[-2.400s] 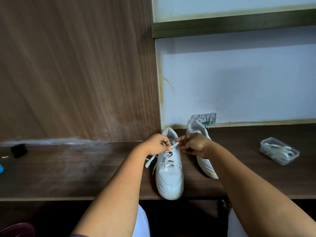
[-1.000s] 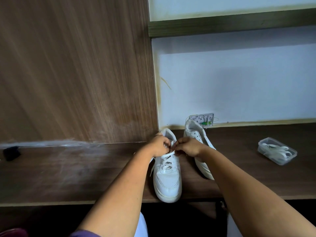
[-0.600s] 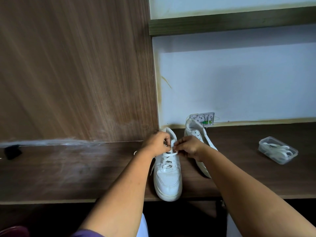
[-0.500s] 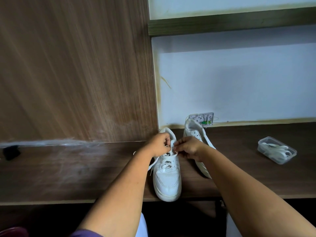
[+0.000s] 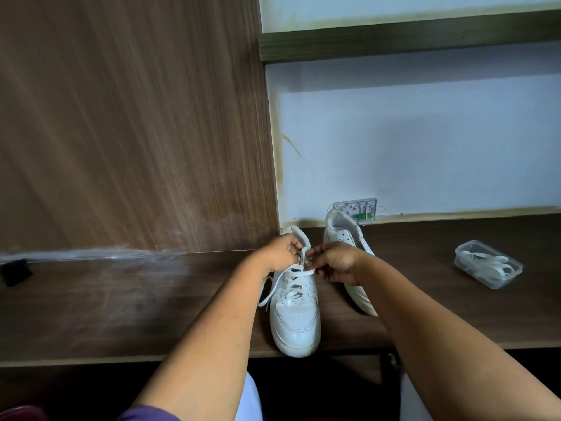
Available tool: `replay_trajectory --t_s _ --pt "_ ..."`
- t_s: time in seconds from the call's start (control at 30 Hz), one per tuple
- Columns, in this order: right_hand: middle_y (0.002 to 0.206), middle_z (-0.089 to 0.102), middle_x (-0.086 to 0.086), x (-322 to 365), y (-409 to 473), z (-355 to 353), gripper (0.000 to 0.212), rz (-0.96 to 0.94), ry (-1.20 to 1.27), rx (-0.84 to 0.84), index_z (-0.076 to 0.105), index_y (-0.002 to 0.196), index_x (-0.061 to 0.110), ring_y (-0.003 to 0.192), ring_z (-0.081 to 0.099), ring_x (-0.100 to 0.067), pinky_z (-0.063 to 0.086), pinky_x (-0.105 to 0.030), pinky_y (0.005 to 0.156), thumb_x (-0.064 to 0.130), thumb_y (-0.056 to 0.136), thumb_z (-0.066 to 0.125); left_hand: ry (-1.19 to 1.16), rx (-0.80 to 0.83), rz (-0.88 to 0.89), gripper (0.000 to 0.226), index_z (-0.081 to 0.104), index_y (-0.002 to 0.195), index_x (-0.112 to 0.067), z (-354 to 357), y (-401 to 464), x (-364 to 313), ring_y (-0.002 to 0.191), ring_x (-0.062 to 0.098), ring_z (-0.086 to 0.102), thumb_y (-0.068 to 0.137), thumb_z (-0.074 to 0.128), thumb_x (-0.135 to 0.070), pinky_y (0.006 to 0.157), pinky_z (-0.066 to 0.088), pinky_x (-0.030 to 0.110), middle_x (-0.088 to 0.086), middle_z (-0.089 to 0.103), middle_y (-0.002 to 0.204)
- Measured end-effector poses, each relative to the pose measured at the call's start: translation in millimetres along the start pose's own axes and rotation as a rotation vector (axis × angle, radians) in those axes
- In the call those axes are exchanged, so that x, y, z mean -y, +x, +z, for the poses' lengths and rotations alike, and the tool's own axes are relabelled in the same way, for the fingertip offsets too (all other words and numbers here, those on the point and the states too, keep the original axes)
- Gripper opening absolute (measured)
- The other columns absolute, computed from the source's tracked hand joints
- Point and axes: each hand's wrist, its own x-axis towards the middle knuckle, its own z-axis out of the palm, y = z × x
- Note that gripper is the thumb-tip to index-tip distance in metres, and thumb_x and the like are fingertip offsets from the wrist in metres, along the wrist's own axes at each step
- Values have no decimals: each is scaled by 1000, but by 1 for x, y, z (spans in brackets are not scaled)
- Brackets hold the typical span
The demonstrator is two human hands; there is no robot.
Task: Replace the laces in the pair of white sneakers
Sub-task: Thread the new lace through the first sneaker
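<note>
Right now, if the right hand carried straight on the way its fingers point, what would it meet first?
The right hand points leftward across the near white sneaker, pinching its white lace. It would probably meet the left hand first, just across the lace; depth is unclear.

A dark wooden counter (image 5: 121, 311) is carrying a laced white sneaker (image 5: 296, 317) sitting at its front edge, a second white sneaker (image 5: 343, 235) lying just beside it toward the wall, a clear plastic container (image 5: 488, 264) of white laces resting well apart to the right, and a small black object (image 5: 15, 271) sitting far left.
</note>
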Motion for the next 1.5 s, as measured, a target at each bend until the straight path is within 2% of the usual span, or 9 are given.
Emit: replay_trajectory --t_s 0.27,0.4,0.5,0.63,0.77,0.83,1.03,1.27,1.5 --pt "67 58 -6 -1 1 2 20 30 -38 -40 62 83 12 54 51 -12 35 -21 49 -8 81 61 400 -115 102 29 53 116 -16 -8 -2 -4 90 15 52 90 49 -4 79 43 26 -1 57 102" --pt "67 60 -6 -1 0 3 19 0 -76 -60 63 82 12 55 51 -12 34 -20 49 -7 82 62 387 -50 86 22 63 112 -11 -10 0 -1 100 22 59 93 52 -11 86 48 30 6 61 110" --pt "67 61 -1 0 0 0 16 -43 -89 -91 63 80 16 55 51 -9 31 -22 54 1 83 66 397 31 94 18 68 101 -4 -10 -1 4 88 18 53 93 57 -16 74 41 25 6 59 96" --pt "76 63 -1 0 5 -1 12 -144 -72 -147 61 90 16 60 54 -8 35 -22 55 9 85 69 347 99 60 24 58 71 -16 -8 1 9 82 18 48 93 51 -11 67 37 24 2 52 80" --pt "77 65 -7 1 0 4 9 -166 -29 -66 59 98 11 59 62 -10 40 -14 42 3 92 59 314 129 59 17 63 94 -9 -7 0 9 85 18 47 94 46 -9 69 39 26 3 51 88" --pt "76 63 -7 0 1 5 13 -225 -86 -94 59 100 10 62 60 -12 40 -12 42 1 95 51 287 93 80 13 61 90 -12 -7 3 10 85 19 47 94 49 -9 69 40 26 2 49 88" --pt "104 63 -5 -7 11 4 32 -376 -896 -173 53 128 22 98 57 -19 38 -20 78 33 98 51 254 -41 195 9 64 97 1 0 11 20 92 19 50 92 58 -3 86 45 29 3 42 102" --pt "99 64 -11 -6 13 0 26 -435 -950 -226 59 115 15 86 54 -20 34 -20 71 26 102 39 507 -447 261 12 58 95 -22 -36 11 29 79 22 58 96 46 -19 68 52 38 -6 46 110" --pt "99 67 -12 -9 19 -3 23 -424 -968 -195 57 109 18 91 61 -26 43 -26 77 28 102 37 535 -383 135 14 54 100 -16 -34 12 34 83 27 58 98 40 -17 67 45 34 1 47 113"
